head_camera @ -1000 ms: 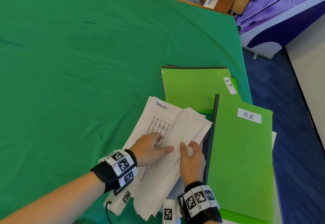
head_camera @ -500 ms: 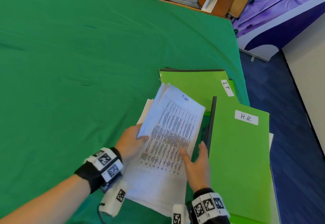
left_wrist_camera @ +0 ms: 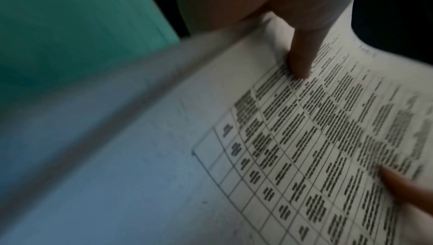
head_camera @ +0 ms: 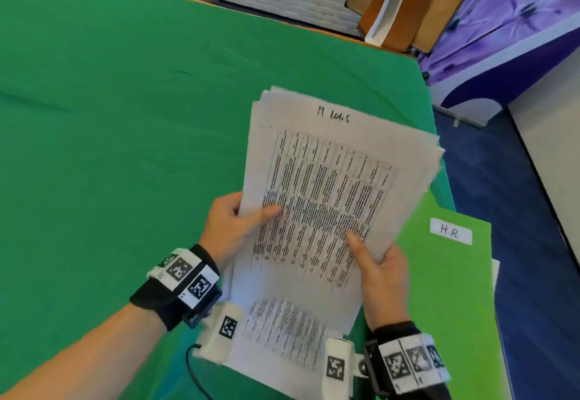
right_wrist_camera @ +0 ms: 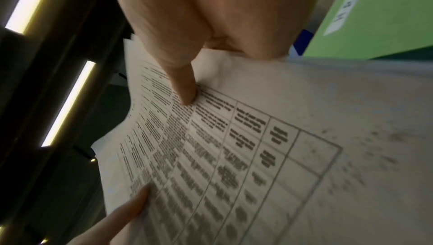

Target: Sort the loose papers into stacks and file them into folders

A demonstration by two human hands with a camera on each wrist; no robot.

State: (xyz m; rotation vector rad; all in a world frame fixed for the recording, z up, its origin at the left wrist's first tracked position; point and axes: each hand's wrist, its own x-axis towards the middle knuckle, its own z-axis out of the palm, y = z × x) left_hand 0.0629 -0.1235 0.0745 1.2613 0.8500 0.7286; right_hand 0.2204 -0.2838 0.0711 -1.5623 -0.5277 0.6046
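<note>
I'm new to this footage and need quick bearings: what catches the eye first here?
A thick stack of papers with printed tables fills the middle, held up above the green tablecloth. The left hand and right hand grip its side edges, thumbs on the top sheet. A bright green folder labelled H.R. lies at the right.
</note>
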